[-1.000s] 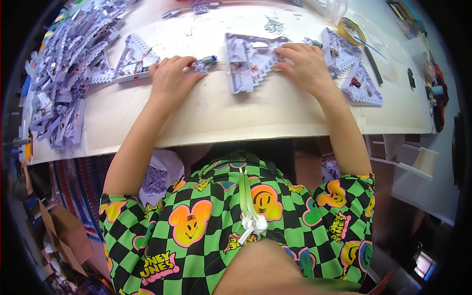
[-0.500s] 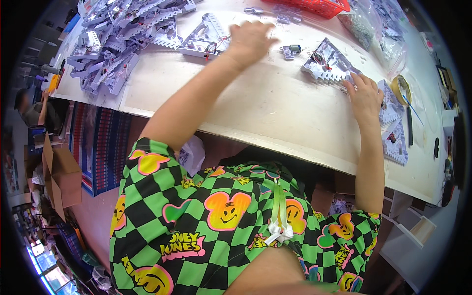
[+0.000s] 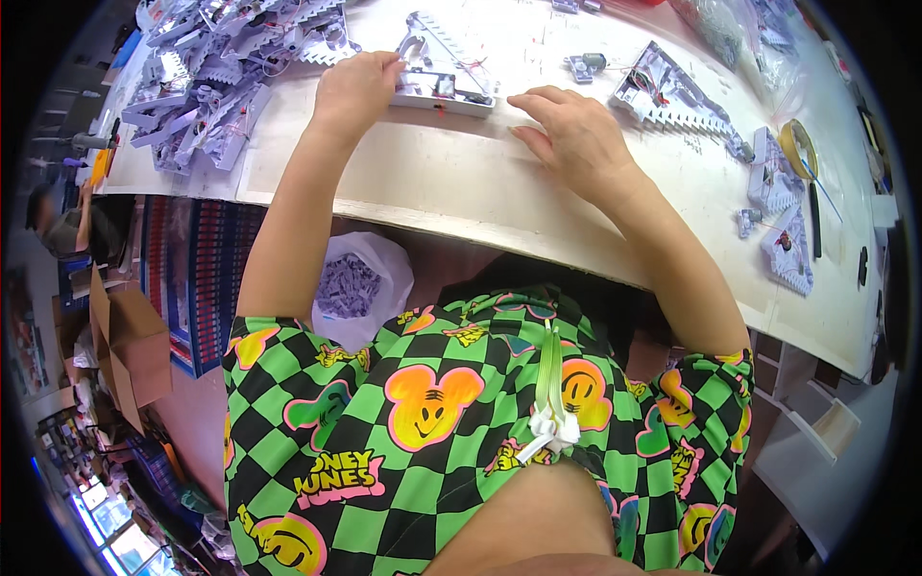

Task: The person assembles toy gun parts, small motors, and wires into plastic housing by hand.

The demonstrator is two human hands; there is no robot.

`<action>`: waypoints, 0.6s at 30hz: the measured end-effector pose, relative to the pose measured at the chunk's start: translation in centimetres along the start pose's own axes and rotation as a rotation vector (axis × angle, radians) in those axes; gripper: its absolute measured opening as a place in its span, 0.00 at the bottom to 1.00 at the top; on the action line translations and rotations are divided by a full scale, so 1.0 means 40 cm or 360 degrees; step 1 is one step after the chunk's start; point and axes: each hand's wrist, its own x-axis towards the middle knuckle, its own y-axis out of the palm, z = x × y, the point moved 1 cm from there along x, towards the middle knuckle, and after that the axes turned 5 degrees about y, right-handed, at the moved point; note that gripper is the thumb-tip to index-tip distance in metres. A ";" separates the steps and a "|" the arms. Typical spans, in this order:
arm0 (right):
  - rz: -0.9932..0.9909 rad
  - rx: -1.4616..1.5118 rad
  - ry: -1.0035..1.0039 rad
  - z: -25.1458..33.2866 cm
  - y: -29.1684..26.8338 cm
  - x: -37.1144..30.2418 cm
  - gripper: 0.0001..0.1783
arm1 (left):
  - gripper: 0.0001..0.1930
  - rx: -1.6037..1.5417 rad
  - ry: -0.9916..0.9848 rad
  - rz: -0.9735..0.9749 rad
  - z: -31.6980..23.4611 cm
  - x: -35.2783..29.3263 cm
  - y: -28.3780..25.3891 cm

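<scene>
A pale grey triangular plastic housing (image 3: 461, 104) with a toothed edge, thin wires and small dark parts inside lies on the table in front of me. The fingertips of my left hand (image 3: 353, 94) are closed at its left end. My right hand (image 3: 579, 137) is just off its right end, thumb and fingers apart, holding nothing. Farther right rests a second toothed triangular housing (image 3: 663, 86) with red and dark wires inside. Beside it sits a small motor (image 3: 594, 60) with a grey plastic piece (image 3: 579, 69).
Many similar grey housings are heaped (image 3: 211, 77) at the back left. At right lie more housings (image 3: 789, 245), a tape roll (image 3: 796, 149) and a black stick (image 3: 815, 219). A clear bag (image 3: 715, 34) stands at the back. Below the table edge hangs a white bag (image 3: 389, 278) of small grey parts.
My left hand has come down and left to the near housing's left end. My right hand has left the second housing and moved left. The near housing has shifted right and turned slightly.
</scene>
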 end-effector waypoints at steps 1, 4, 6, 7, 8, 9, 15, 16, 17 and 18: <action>0.0010 0.0003 0.0011 0.003 0.005 -0.008 0.14 | 0.17 0.0127 0.0121 0.0007 -0.016 -0.032 -0.006; 0.0222 -0.0037 0.0225 -0.015 0.007 -0.032 0.14 | 0.17 0.0345 0.0334 0.0058 -0.062 -0.118 -0.003; 0.0207 0.0003 0.0268 -0.049 0.008 -0.060 0.15 | 0.17 0.0443 0.0418 0.0105 -0.092 -0.172 0.003; 0.0170 0.0023 0.0312 -0.069 -0.002 -0.076 0.15 | 0.16 0.0291 0.0435 0.0186 -0.111 -0.189 0.007; 0.0150 -0.0002 0.0362 -0.090 -0.010 -0.089 0.18 | 0.15 0.0138 0.0452 0.0269 -0.127 -0.205 0.019; 0.0154 -0.0009 0.0376 -0.102 -0.011 -0.097 0.18 | 0.15 0.0127 0.0461 0.0278 -0.143 -0.227 0.027; -0.0009 0.0148 0.0601 -0.068 -0.033 -0.137 0.26 | 0.09 -0.0517 0.0721 0.0158 -0.202 -0.243 0.050; 0.0114 0.0135 0.0694 -0.038 -0.040 -0.140 0.28 | 0.09 -0.0324 0.0751 -0.0055 -0.191 -0.223 0.052; 0.0112 0.0137 0.0701 -0.025 -0.033 -0.140 0.28 | 0.09 -0.0193 0.0831 -0.0177 -0.170 -0.199 0.060; 0.0113 0.0052 0.0659 -0.017 -0.026 -0.146 0.28 | 0.10 -0.0259 0.0705 -0.0046 -0.151 -0.189 0.078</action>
